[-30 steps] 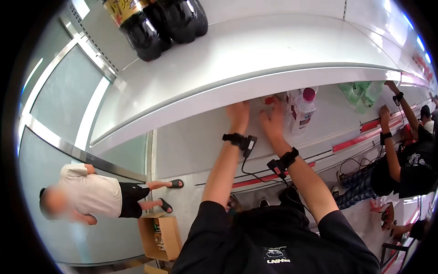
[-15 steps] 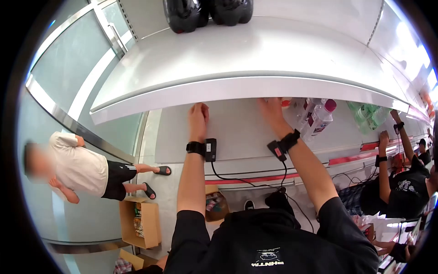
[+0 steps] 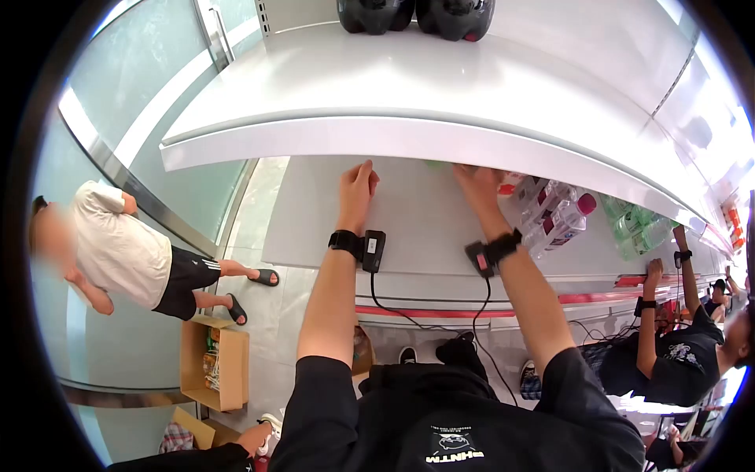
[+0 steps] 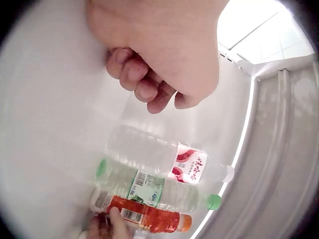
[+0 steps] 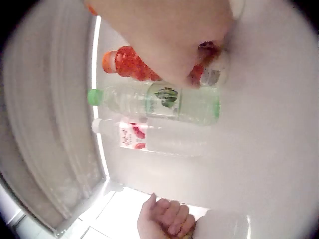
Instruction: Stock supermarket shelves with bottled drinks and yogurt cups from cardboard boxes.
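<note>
In the head view my left hand rests at the lower shelf, fingers loosely curled and holding nothing; the left wrist view shows this hand apart from the bottles. My right hand reaches under the upper shelf. In the right wrist view this hand grips the base end of a red bottle with an orange cap, its fingertips partly hidden. Beside that bottle are a clear green-capped bottle and a clear white-capped bottle with a pink-and-white label, side by side.
The upper shelf overhangs both hands, with dark bottles on it. Pink-capped and green bottles stand right. One person stands left near cardboard boxes; another works at right.
The head view has shifted. My left hand has moved left, away from my right hand, and its fingers have curled. My right hand stays beneath the upper shelf.
</note>
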`<state>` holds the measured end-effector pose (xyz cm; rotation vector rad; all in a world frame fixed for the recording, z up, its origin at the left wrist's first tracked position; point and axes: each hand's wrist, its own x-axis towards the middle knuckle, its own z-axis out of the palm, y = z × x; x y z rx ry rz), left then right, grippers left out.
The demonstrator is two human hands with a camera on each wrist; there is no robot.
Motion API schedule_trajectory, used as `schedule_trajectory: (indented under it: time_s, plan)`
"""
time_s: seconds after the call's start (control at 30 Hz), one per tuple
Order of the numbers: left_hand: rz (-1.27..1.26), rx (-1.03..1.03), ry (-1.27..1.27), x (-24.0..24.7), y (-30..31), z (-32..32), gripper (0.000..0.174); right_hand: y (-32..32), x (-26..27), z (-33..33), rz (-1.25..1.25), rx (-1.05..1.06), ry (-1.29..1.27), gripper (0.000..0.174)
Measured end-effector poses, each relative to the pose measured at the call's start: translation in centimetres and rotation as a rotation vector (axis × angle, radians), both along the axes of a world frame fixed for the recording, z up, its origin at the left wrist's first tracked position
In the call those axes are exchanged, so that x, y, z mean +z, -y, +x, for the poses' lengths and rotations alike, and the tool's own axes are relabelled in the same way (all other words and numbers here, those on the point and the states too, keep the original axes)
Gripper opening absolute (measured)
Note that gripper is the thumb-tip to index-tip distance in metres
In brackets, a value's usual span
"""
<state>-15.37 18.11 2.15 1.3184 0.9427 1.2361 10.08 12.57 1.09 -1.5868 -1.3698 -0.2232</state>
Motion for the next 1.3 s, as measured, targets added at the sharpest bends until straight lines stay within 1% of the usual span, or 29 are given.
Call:
schedule_trajectory:
  time_s: [0.03, 0.1, 0.13, 0.2, 0.23, 0.3, 0.33, 0.4, 0.43, 0.5, 0.53, 0.6, 0.63, 0.7, 0.73, 0.8, 0.83, 0.9, 1.03, 1.1, 1.13, 1.2, 1.3]
  plan:
    - [0.001, 0.0, 0.001, -0.1, -0.1, -0.2, 0.044, 0.9, 0.0, -0.3, 0.001, 0.0, 0.001, 0.054]
    - [-0.01, -0.029, 0.059, -0.3, -0.3, -0.1, 0.044, 3.1, 0.0, -0.6, -0.055, 0.023, -0.175, 0.066]
    - [-0.011, -0.036, 0.066, -0.4, -0.2, 0.0, 0.044, 5.1, -0.1, -0.8, -0.055, 0.016, -0.168, 0.066]
    - [-0.02, -0.021, 0.032, -0.3, -0.3, 0.2, 0.044, 9.2, 1.7, -1.9, -0.027, 0.034, -0.342, 0.069]
    - [-0.025, -0.03, 0.034, -0.4, -0.4, 0.3, 0.044, 10.2, 2.8, -1.9, -0.029, 0.024, -0.34, 0.069]
    - [-0.045, -0.035, 0.08, -0.6, -0.6, 0.3, 0.044, 12.3, 4.7, -2.3, 0.1, -0.196, 0.013, 0.068]
    - [0.003, -0.036, 0.041, -0.6, -0.5, 0.2, 0.045, 12.5, 5.8, -2.3, 0.093, -0.203, 0.008, 0.068]
    - [-0.013, -0.036, 0.042, -0.4, -0.3, 0.3, 0.045, 11.3, 8.2, -1.8, 0.35, -0.369, 0.326, 0.056]
    - [-0.022, -0.026, 0.054, -0.4, -0.2, 0.4, 0.045, 10.8, 8.7, -1.2, 0.343, -0.376, 0.322, 0.056]
    - [-0.021, -0.032, 0.05, -0.3, -0.2, 0.4, 0.045, 9.2, 9.9, 0.5, 0.17, -0.283, 0.381, 0.038]
    - [-0.009, -0.028, 0.036, -0.3, -0.3, 0.3, 0.045, 8.1, 10.3, 1.3, 0.174, -0.287, 0.38, 0.038]
    - [0.004, -0.024, 0.022, -0.1, -0.2, 0.3, 0.045, 5.9, 9.4, 3.0, -0.212, -0.353, 0.203, 0.024]
    - [0.021, -0.013, 0.012, 0.0, -0.1, 0.4, 0.046, 5.4, 8.6, 3.7, -0.21, -0.352, 0.203, 0.024]
    - [0.036, 0.026, 0.011, -0.2, 0.0, 0.3, 0.046, 4.2, 7.4, 4.6, -0.038, -0.472, 0.716, 0.021]
    - [0.031, 0.013, 0.015, -0.2, -0.1, 0.3, 0.047, 3.6, 7.4, 4.9, -0.029, -0.455, 0.718, 0.021]
    - [0.021, -0.005, 0.013, -0.5, -0.4, -0.1, 0.047, 3.8, 7.7, 4.7, -0.133, -0.366, 0.713, 0.025]
    - [0.025, -0.017, 0.015, -0.6, -0.5, -0.1, 0.048, 4.1, 7.6, 4.6, -0.136, -0.367, 0.711, 0.025]
    - [0.035, -0.036, 0.021, -0.6, -0.7, 0.2, 0.048, 5.3, 9.2, 2.6, -0.044, -0.229, 0.305, 0.024]
    - [0.01, -0.025, 0.058, -0.3, -0.5, 0.1, 0.05, 5.6, 9.7, 0.1, -0.034, -0.226, 0.312, 0.023]
    - [0.0, -0.027, 0.057, -0.4, -0.4, 0.3, 0.05, 5.4, 9.4, -1.6, 0.104, -0.136, 0.21, 0.021]
    - [-0.001, -0.027, 0.055, -0.5, -0.5, 0.2, 0.05, 5.3, 9.4, -2.3, 0.104, -0.139, 0.208, 0.021]
    - [0.003, -0.03, 0.049, -0.3, -0.5, 0.1, 0.05, 5.1, 9.9, -3.6, 0.047, -0.057, 0.076, 0.02]
    - [0.008, -0.037, 0.064, -0.2, -0.2, 0.1, 0.05, 4.1, 9.6, -4.0, 0.124, -0.061, 0.125, 0.022]
